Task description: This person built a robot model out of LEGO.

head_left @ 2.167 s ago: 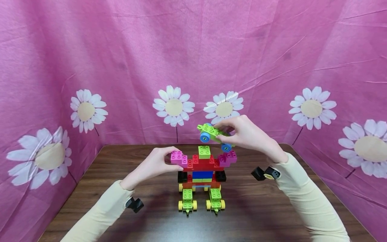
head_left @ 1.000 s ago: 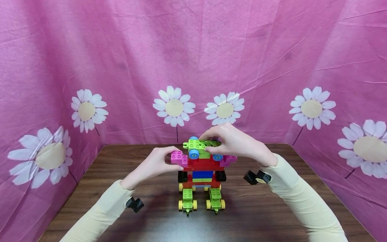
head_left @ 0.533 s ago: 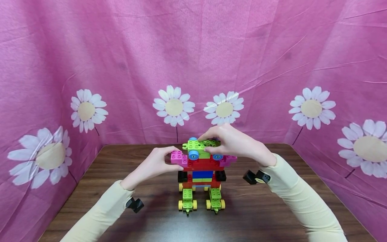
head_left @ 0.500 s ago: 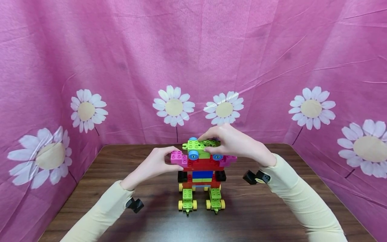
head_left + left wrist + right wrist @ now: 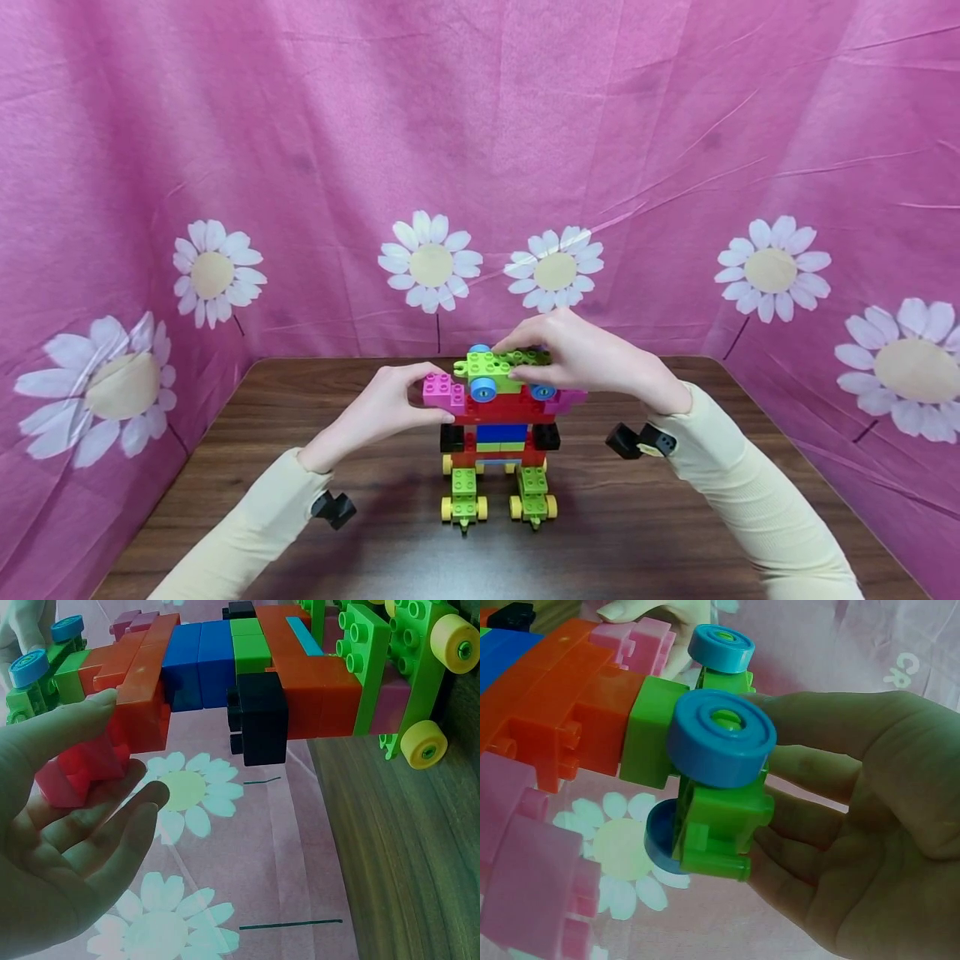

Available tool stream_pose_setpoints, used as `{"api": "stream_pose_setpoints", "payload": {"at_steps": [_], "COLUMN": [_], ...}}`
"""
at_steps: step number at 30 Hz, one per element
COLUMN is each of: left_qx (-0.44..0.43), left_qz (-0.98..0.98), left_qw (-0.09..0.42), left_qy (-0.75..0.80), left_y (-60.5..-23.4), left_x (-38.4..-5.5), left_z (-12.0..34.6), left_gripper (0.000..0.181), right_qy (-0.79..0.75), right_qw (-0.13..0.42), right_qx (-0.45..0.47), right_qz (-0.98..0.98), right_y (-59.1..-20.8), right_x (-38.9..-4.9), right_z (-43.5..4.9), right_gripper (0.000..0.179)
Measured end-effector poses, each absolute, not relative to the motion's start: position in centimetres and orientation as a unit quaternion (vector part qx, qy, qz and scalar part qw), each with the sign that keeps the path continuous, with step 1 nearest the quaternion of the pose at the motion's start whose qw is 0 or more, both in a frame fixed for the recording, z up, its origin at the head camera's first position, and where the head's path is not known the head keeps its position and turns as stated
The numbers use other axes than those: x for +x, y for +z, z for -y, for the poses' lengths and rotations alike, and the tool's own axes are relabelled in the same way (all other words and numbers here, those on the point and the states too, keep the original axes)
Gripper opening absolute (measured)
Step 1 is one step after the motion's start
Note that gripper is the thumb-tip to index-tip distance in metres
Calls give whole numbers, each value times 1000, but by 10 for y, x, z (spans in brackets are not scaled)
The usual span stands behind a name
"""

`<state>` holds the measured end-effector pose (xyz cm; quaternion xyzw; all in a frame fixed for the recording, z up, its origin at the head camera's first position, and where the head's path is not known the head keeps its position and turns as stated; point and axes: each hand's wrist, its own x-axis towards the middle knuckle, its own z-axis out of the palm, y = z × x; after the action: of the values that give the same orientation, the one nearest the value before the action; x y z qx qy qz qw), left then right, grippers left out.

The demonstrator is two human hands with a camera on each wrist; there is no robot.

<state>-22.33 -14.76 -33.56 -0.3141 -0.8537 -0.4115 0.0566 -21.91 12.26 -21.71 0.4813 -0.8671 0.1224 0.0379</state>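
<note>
A toy figure of stacked blocks stands upright, with red bricks (image 5: 501, 408) and blue bricks (image 5: 501, 433) in its body. My left hand (image 5: 386, 404) holds the pink brick (image 5: 441, 387) at the figure's left shoulder between thumb and fingers. At the top, a lime-green wheeled base (image 5: 486, 364) with blue wheels (image 5: 483, 389) lies crosswise. My right hand (image 5: 592, 354) pinches it, thumb in front and fingers behind. In the right wrist view, the base sits right against the green brick (image 5: 652, 731) beneath it. The right hand covers part of the right pink brick (image 5: 570, 402).
Two green feet (image 5: 463, 483) with yellow wheels (image 5: 551, 506) carry the figure on a dark wooden table (image 5: 315, 533). A black brick (image 5: 452, 437) juts from each side. Behind the table hangs a pink cloth (image 5: 480, 150) printed with white daisies.
The right hand brought the tilted wheeled base left and down onto the green brick, where it now lies level, lately sinking a touch and shifting slightly right. The left hand stayed on the pink brick.
</note>
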Motion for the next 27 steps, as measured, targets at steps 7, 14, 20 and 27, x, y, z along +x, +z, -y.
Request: {"api": "stream_pose_setpoints", "payload": {"at_steps": [7, 14, 20, 27], "left_qx": [-309, -310, -309, -306], "left_qz": [853, 854, 858, 856], "left_qw": [44, 44, 62, 66], "left_qy": [-418, -416, -405, -412], "left_y": [-335, -334, -335, -337], "left_x": [-223, -222, -222, -222], "left_z": [148, 148, 147, 147], "left_gripper": [39, 38, 42, 48], "right_qy": [126, 120, 120, 121], "right_qw": [44, 46, 43, 42], "right_qx": [479, 477, 478, 474], "right_qz": [868, 870, 869, 871], "right_y": [-219, -218, -218, -219], "right_x": [-220, -221, -223, -223], "right_z": [-120, -120, -120, -120], "right_gripper": [36, 34, 34, 34]}}
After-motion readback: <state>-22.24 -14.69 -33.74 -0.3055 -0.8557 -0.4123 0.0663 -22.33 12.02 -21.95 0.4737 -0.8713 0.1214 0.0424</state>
